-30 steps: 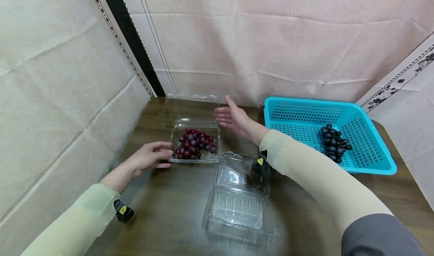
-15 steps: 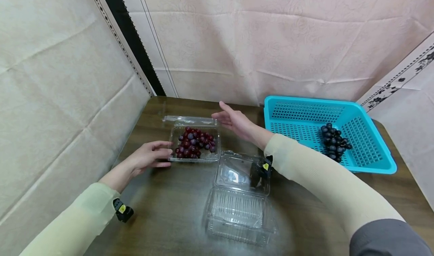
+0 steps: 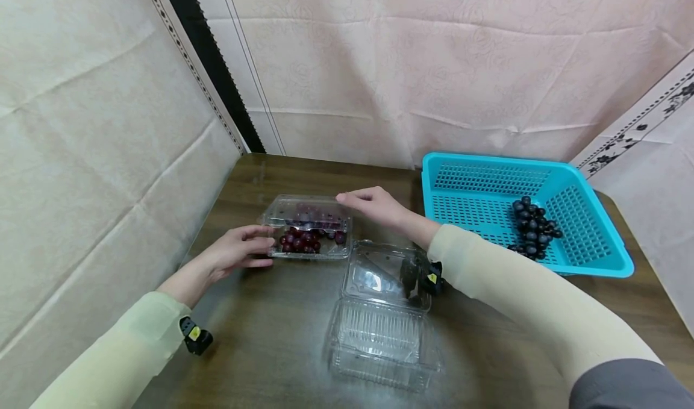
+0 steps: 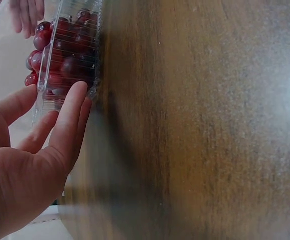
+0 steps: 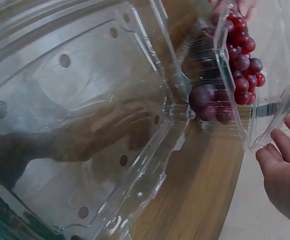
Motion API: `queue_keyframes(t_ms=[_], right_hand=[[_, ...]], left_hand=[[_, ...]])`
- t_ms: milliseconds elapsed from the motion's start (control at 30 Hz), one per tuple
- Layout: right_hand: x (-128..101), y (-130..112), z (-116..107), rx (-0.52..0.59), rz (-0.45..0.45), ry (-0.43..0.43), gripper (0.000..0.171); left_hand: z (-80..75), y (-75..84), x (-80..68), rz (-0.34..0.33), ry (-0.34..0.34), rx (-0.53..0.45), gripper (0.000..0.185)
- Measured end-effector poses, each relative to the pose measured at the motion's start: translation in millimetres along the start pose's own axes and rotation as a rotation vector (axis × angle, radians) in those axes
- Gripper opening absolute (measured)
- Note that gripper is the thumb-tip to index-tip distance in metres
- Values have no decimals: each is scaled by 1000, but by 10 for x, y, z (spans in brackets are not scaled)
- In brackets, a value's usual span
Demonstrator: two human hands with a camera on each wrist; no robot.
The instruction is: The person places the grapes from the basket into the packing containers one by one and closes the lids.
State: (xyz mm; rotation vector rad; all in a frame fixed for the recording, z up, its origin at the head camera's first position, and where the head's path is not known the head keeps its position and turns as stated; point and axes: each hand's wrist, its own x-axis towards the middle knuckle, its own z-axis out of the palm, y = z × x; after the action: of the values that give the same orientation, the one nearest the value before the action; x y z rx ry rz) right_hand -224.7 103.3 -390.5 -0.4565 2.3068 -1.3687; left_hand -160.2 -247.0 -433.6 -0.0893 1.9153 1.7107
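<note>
A clear, thin plastic clamshell (image 3: 309, 231), rectangular with ribbed walls and rounded corners, sits on the dark wood-grain table (image 3: 260, 337) at about 11 o'clock from the table's middle, holding one bunch of round, glossy red grapes (image 3: 306, 239). Its hinged lid (image 3: 303, 210) is tilted low over the fruit, not pressed flat. The left hand (image 3: 235, 252) lies palm-in at the box's 9 o'clock side, fingers straight and relaxed, fingertips (image 4: 77, 95) touching the near left corner of the tray without curling round it. The right hand (image 3: 374, 204) reaches in from 3 o'clock, wrist arched, fingers bent down onto the lid's right edge; whether they pinch it or only press it cannot be told. Both forearms wear smooth pale yellow sleeves, each with one small black wrist unit. A second clamshell (image 3: 382, 318), empty and lying fully open with dimpled lid and ridged base, rests at 6 o'clock from the first, just beside it. At 3 o'clock, well apart, stands one turquoise plastic basket (image 3: 596, 258) with perforated walls, holding one bunch of dark, nearly black grapes (image 3: 534, 228). Creased pale cloth hangs behind and to the left.
</note>
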Motion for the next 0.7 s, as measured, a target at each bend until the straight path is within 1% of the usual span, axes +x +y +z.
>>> queue_keyframes(t_ms=[167,300,433,533,700], right_hand=[[-28,41,47,-123,-88,-28,51],[-64,61,92,-233,-151,-33,55],[-94,75,132,-328,-195,-26,60],[-109,79,150,-372,-216,-31,64],[-129,82,155,-413,-239,-34,68]], left_hand=[[0,-4,-23,-1,4,-5,64],[-1,-19,-35,7,0,-14,65],[-9,-38,-38,17,-3,-27,63],[-33,-45,-43,23,1,-38,59],[-77,-10,-74,4,29,-69,55]])
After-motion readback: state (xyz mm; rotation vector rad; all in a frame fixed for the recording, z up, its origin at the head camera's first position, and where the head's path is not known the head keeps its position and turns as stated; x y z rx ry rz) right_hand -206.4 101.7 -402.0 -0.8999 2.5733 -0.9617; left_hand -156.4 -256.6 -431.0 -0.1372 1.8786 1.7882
